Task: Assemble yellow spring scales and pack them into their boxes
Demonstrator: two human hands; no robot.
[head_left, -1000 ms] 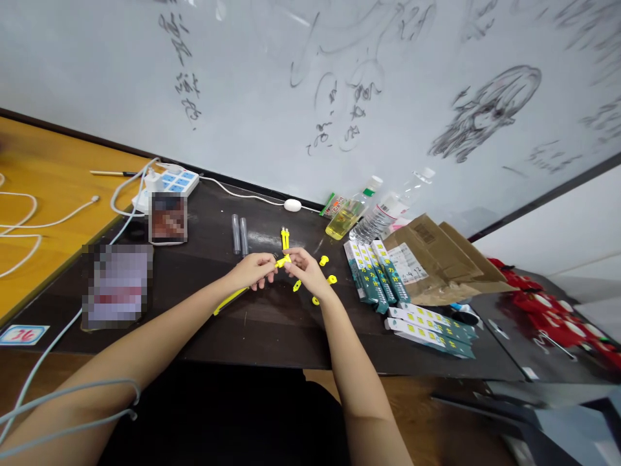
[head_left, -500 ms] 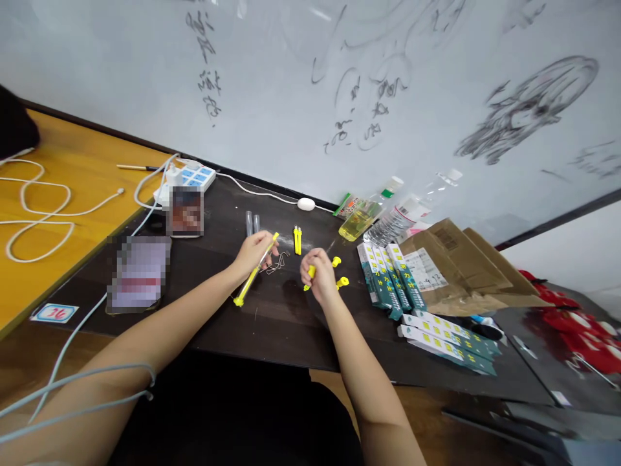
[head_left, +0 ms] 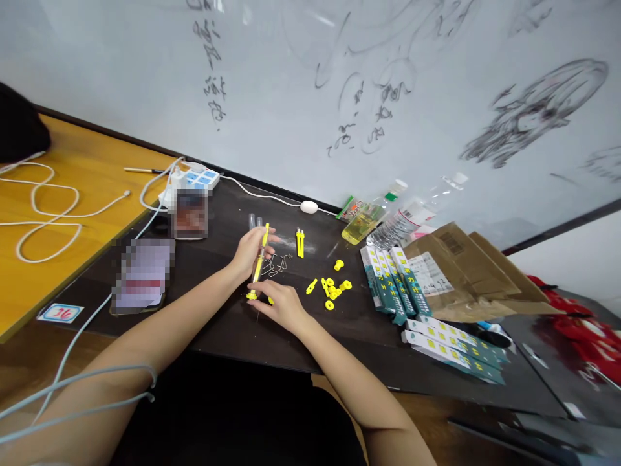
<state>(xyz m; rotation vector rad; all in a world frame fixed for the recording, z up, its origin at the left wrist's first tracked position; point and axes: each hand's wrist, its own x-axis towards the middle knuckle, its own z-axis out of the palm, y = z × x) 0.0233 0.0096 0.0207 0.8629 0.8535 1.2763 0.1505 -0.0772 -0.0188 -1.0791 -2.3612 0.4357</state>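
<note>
My left hand [head_left: 250, 252] is closed round a slim spring scale [head_left: 259, 262], a clear tube with yellow ends, held upright and slightly tilted. At its lower yellow end, my right hand [head_left: 281, 305] pinches with thumb and fingers. A small yellow piece [head_left: 270, 300] shows under the right palm; whether it is gripped I cannot tell. Bent metal hooks [head_left: 276, 264] lie just beyond the hands. To the right are several small yellow caps [head_left: 332, 293] and a flat yellow piece [head_left: 311, 286]. Two yellow rods [head_left: 300, 243] and clear tubes [head_left: 251, 221] lie farther back.
Printed boxes [head_left: 383, 285] and an opened cardboard carton [head_left: 460, 272] stand at right, with bottles [head_left: 363, 223] behind. At left are two phones [head_left: 143, 275], a power strip [head_left: 206, 178] and cables [head_left: 72, 207]. A whiteboard [head_left: 272, 97] rises behind the dark table [head_left: 233, 330].
My right hand has moved left from the yellow parts to the spring scale's lower end, uncovering several small yellow pieces. The scale now stands more upright in my left hand.
</note>
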